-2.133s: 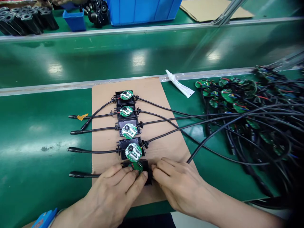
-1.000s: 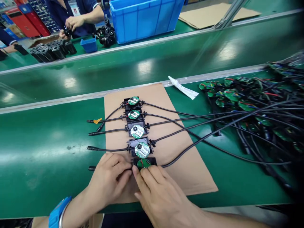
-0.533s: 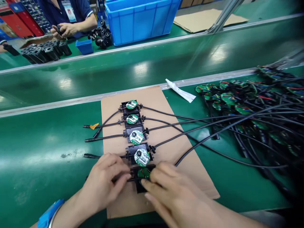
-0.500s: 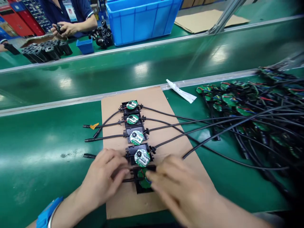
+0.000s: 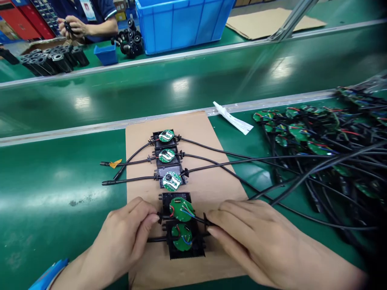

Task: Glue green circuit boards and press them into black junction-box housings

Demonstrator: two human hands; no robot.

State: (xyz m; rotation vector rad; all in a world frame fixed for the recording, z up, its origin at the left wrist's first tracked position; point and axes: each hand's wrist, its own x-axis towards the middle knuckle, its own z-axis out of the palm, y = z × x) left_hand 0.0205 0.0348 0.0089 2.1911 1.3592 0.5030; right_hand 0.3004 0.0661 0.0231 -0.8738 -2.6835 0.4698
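My left hand (image 5: 127, 235) pinches a short black cable at its grommet, left of a round green circuit board (image 5: 181, 210). My right hand (image 5: 250, 235) is closed on the thicker black cable (image 5: 199, 219) on that board's other side. Red, green and blue wires show on the board, which lies over a black plastic housing (image 5: 167, 199). Nearest me, another wired board (image 5: 182, 237) sits in its own black housing (image 5: 187, 253). Farther up the row, three housings carry boards with white-coated faces, such as this circuit board (image 5: 171, 181). Both hands hide parts of the cables.
Brown cardboard (image 5: 208, 129) lies under the row. At right is a tangled heap of wired boards (image 5: 299, 133) and cables. A white tube (image 5: 232, 117) rests near the metal rail. Across the bench, a co-worker's hands (image 5: 74, 28) hold a black part beside a blue bin (image 5: 184, 28).
The second-nearest board has been turned from its white-coated face to its wired green face. My right hand has moved from the nearest board to the cable beside this one.
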